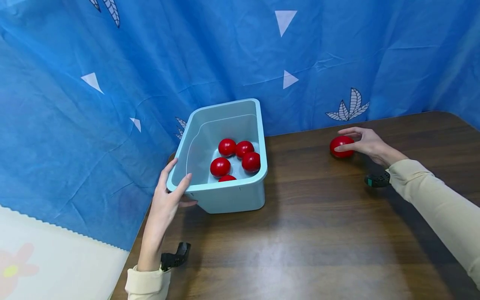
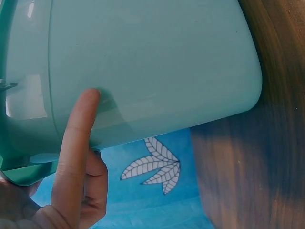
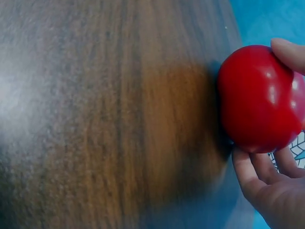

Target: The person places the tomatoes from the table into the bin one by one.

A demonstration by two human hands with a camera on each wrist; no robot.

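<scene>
A light blue plastic bin (image 1: 232, 198) stands at the table's left side. My left hand (image 1: 166, 202) grips its near left corner, thumb over the rim and other fingers outside. In the left wrist view, one finger lies along the bin's outer wall (image 2: 167, 71). Several shiny red tomato-like fruits (image 1: 220, 166) lie on the bin's floor, one partly hidden by the near wall. Far to the right, my right hand (image 1: 369, 146) holds another smooth, slightly lobed red tomato-like fruit (image 3: 255, 100) between thumb and fingers, close over the tabletop near the back edge.
The dark brown wooden table (image 1: 300, 233) stretches between the bin and my right hand. A blue curtain (image 1: 232, 54) with white triangles and leaves hangs behind the table and down its left side. At the lower left is a pale cloth (image 1: 56, 250) with a flower print.
</scene>
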